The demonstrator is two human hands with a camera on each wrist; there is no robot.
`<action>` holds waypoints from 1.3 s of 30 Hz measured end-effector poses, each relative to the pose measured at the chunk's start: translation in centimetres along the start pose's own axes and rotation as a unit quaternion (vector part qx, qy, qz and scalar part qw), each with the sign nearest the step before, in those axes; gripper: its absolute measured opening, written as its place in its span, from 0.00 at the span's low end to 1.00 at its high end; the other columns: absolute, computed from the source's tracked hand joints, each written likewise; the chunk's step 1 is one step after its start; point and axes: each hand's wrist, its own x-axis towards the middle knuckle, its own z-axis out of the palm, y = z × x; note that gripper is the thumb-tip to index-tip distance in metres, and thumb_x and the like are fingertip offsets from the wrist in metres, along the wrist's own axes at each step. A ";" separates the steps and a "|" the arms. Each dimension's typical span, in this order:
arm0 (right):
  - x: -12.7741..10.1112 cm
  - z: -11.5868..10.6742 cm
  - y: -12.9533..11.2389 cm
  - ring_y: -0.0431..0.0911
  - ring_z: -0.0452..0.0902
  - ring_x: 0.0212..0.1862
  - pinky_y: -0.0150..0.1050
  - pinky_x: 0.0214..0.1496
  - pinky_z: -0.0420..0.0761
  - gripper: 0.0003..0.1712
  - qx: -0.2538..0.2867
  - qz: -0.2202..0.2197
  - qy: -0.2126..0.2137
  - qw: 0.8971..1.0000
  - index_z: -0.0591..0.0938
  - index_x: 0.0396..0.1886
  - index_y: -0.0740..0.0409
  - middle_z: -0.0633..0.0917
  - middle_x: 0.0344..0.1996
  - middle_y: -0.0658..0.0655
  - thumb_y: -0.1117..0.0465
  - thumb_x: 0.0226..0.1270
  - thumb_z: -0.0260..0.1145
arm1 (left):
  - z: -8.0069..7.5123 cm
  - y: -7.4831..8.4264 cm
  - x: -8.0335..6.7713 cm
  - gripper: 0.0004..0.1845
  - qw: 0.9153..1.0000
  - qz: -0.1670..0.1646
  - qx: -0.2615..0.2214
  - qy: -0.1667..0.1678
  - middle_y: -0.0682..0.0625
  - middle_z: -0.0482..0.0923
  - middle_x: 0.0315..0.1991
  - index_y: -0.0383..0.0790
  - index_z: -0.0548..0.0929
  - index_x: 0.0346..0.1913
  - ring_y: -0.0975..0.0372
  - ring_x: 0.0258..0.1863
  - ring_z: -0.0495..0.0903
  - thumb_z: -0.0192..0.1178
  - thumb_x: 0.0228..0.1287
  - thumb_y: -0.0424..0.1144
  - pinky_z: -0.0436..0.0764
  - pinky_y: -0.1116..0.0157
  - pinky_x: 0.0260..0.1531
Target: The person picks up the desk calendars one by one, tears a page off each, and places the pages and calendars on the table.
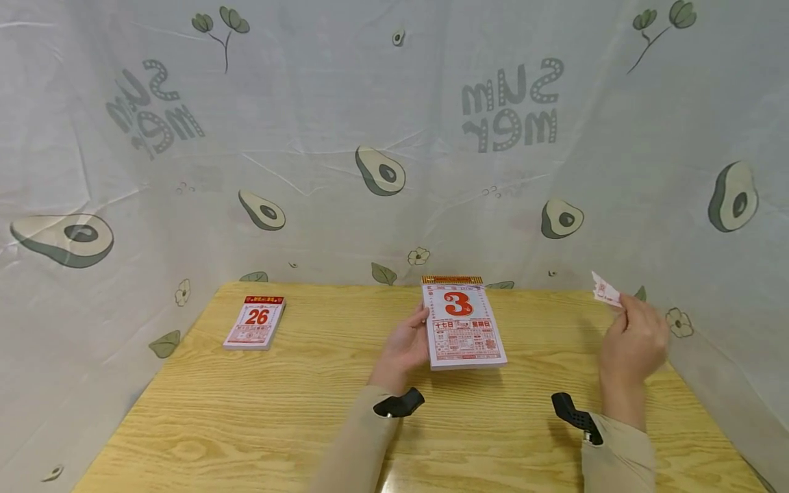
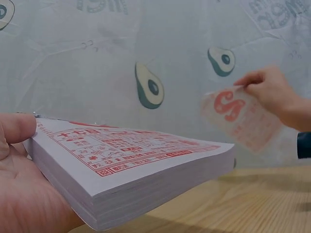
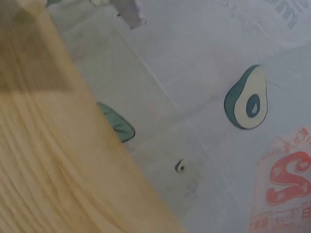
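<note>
A thick tear-off calendar (image 1: 462, 325) showing a large red 3 is held up over the table by my left hand (image 1: 407, 342). In the left wrist view, the thumb (image 2: 17, 127) lies on the pad's edge and the palm is below it. To the right, my right hand (image 1: 635, 339) pinches a thin loose calendar sheet (image 1: 607, 290) by its edge, apart from the pad. The right wrist view shows part of this sheet (image 3: 286, 182) with a red 2 at the lower right; no fingers are visible there.
A smaller tear-off calendar (image 1: 255, 323) showing 26 lies at the left of the wooden table (image 1: 246, 411). A pale curtain (image 1: 320, 226) with avocado prints hangs behind and along both sides of the table.
</note>
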 end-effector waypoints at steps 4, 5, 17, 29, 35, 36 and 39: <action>-0.4 0.2 1.1 0.67 0.80 0.44 0.59 0.54 0.77 0.15 -0.052 -0.024 -0.069 0.996 0.86 0.41 0.71 0.86 0.40 0.70 0.73 0.71 0.51 | 0.2 -0.5 0.6 0.29 1.000 0.005 -0.005 0.002 0.48 0.42 0.80 0.67 0.42 0.77 0.49 0.78 0.43 0.32 0.80 0.41 0.43 0.47 0.76; -0.6 0.3 1.4 0.68 0.80 0.43 0.60 0.50 0.77 0.15 -0.070 -0.022 -0.104 0.992 0.85 0.42 0.71 0.86 0.40 0.71 0.74 0.71 0.51 | 0.2 -0.6 0.7 0.29 1.000 0.006 -0.006 0.004 0.48 0.42 0.80 0.67 0.42 0.77 0.49 0.78 0.43 0.33 0.80 0.41 0.43 0.47 0.76; -1.7 1.2 3.7 0.75 0.75 0.47 0.56 0.25 0.74 0.24 -0.176 0.124 -0.454 0.864 0.76 0.63 0.60 0.76 0.56 0.77 0.65 0.74 0.44 | 0.0 -1.4 1.5 0.30 0.999 0.004 -0.017 0.039 0.47 0.44 0.79 0.66 0.42 0.77 0.48 0.78 0.44 0.35 0.80 0.41 0.44 0.47 0.76; -2.3 1.6 4.0 0.75 0.68 0.58 0.63 0.47 0.76 0.24 -0.149 0.074 -0.578 0.799 0.72 0.64 0.67 0.71 0.61 0.77 0.62 0.72 0.46 | -0.5 -2.7 2.6 0.31 0.998 -0.010 -0.010 0.055 0.44 0.47 0.79 0.64 0.42 0.78 0.46 0.77 0.46 0.37 0.79 0.40 0.46 0.45 0.75; -2.4 1.8 4.1 0.78 0.62 0.62 0.69 0.58 0.68 0.29 -0.133 0.046 -0.611 0.779 0.67 0.66 0.72 0.67 0.63 0.79 0.54 0.75 0.46 | -0.8 -3.1 3.0 0.31 0.998 -0.013 -0.007 0.062 0.43 0.44 0.79 0.65 0.41 0.78 0.45 0.78 0.44 0.35 0.79 0.39 0.43 0.44 0.75; -2.5 1.8 4.2 0.78 0.61 0.62 0.70 0.57 0.68 0.30 -0.132 0.041 -0.614 0.777 0.66 0.66 0.72 0.67 0.63 0.79 0.53 0.75 0.45 | -0.8 -3.2 3.1 0.31 0.998 -0.016 -0.008 0.063 0.43 0.44 0.79 0.65 0.41 0.78 0.45 0.78 0.44 0.35 0.79 0.40 0.43 0.44 0.75; -2.7 1.9 4.2 0.79 0.57 0.64 0.72 0.58 0.66 0.34 -0.137 0.027 -0.624 0.769 0.62 0.69 0.72 0.63 0.66 0.79 0.49 0.76 0.43 | -1.0 -3.4 3.3 0.30 0.997 -0.034 -0.005 0.065 0.41 0.46 0.78 0.56 0.43 0.79 0.45 0.77 0.45 0.36 0.79 0.42 0.44 0.45 0.75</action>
